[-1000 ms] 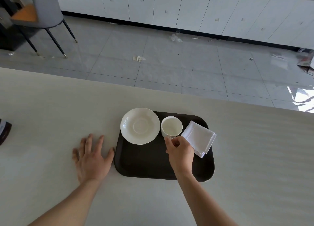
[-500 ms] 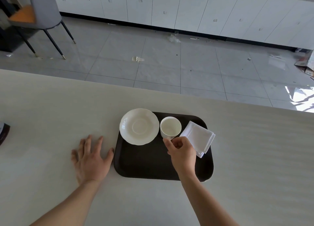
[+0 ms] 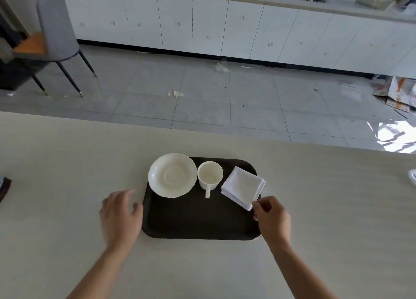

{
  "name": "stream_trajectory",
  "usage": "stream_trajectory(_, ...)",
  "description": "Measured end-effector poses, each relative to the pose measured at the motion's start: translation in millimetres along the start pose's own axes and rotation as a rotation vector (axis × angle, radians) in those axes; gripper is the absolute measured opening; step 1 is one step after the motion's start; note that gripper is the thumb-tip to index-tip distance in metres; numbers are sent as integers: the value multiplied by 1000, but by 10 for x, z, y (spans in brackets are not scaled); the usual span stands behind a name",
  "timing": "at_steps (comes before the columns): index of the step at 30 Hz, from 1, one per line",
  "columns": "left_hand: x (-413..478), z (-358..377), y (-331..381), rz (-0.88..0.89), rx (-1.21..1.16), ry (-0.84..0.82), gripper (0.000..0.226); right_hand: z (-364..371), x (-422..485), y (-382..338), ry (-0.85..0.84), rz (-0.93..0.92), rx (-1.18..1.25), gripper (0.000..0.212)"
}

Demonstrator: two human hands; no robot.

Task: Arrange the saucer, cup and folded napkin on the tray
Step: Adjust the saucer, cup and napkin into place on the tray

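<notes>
A dark brown tray [image 3: 198, 220] lies on the pale table. The white saucer [image 3: 172, 175] sits on its far left corner and overhangs the rim a little. To the saucer's right the white cup [image 3: 210, 175] stands upright, handle pointing toward me. The folded white napkin [image 3: 243, 186] lies on the far right of the tray, turned diagonally. My right hand [image 3: 272, 217] is over the tray's right edge, thumb and forefinger pinched on the napkin's near corner. My left hand [image 3: 120, 217] hovers beside the tray's left edge, fingers apart, holding nothing.
A dark object [image 3: 3, 187] shows at the table's left edge and something clear and shiny [image 3: 413, 179] at the right edge. Beyond the table's far edge lie a tiled floor with litter, a grey chair [image 3: 54, 33] and white cabinets.
My right hand let go of the cup handle and moved right to the napkin's near corner. My left hand rose off the table toward the tray. The camera tilted up.
</notes>
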State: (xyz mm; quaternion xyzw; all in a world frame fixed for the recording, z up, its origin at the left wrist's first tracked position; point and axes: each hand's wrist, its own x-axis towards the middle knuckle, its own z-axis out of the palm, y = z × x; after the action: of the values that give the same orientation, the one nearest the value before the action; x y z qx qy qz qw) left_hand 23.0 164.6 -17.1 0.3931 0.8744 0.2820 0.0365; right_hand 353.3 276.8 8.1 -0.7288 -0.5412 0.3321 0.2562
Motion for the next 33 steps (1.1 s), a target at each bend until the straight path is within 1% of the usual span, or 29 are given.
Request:
stream_trajectory(1, -156, -15, 204, 100, -60, 31, 25, -20, 29, 1, -2, 1, -21, 14)
stream_trajectory(2, -334, -3, 421, 234, -128, 5, 20, -37, 57, -4, -10, 3, -40, 13)
stream_trajectory(4, -663, 118, 830, 518, -221, -163, 20, -56, 106, -13, -35, 5, -76, 15)
stream_trajectory(5, -775, 217, 1007, 607, -228, -262, 23, -57, 132, -16, -48, 5, -88, 18)
stream_trajectory(6, -852, 330, 1169, 638, -221, -355, 29, -58, 162, -18, -58, 8, -99, 20)
stream_trajectory(7, -903, 447, 1314, 615, -213, -427, 38, -60, 191, -18, -62, 13, -108, 22)
stream_trajectory(9, -950, 661, 1547, 500, -164, -531, 54, -53, 260, -26, -68, 28, -118, 25)
stream_trajectory(11, -949, 804, 1734, 425, -80, -573, 63, -40, 328, -38, -74, 51, -112, 28)
stream_trajectory(13, -922, 888, 1875, 312, -91, -557, 67, -20, 402, -55, -81, 57, -112, 32)
stream_trajectory(15, -888, 945, 1974, 176, -151, -525, 70, 2, 480, -71, -87, 59, -115, 33)
stream_trajectory(18, -861, 1009, 2066, 29, -254, -491, 75, 35, 584, -98, -82, 47, -145, 24)
stream_trajectory(22, -837, 1037, 2161, -37, -267, -521, 76, 45, 709, -105, -91, -35, -229, 11)
stream_trajectory(25, -863, 1026, 2176, -116, -337, -540, 70, 45, 818, -110, -113, -114, -273, 14)
stream_trajectory(28, -924, 1005, 2166, -152, -400, -556, 72, 69, 916, -169, -124, -158, -276, 20)
stream_trajectory(31, -945, 999, 2176, -162, -433, -548, 72, 100, 985, -218, -121, -198, -300, 10)
stream_trajectory(33, -959, 989, 2181, -169, -454, -547, 71, 118, 1023, -237, -134, -245, -333, 7)
